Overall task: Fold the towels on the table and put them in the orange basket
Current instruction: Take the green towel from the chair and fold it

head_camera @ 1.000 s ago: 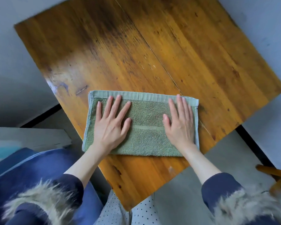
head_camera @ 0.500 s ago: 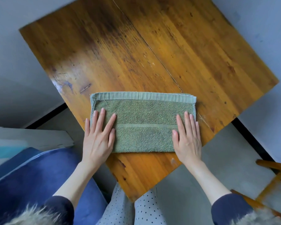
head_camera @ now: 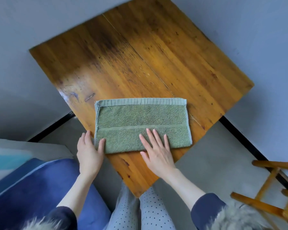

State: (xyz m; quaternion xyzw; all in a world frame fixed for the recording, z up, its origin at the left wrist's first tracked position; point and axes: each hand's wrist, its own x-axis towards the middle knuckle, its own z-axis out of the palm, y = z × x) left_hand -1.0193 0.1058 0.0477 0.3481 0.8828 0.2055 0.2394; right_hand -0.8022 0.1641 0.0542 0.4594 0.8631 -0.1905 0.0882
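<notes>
Neatly folded green towel (head_camera: pixel 142 125), flat.

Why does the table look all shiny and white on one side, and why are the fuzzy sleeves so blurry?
In the head view, light bounces off the wooden table and makes a pale glare patch near its left edge; the furry cuffs at the bottom sit very close to the camera, so they smear; the green towel and both hands, left hand and right hand, look sharp.
</notes>
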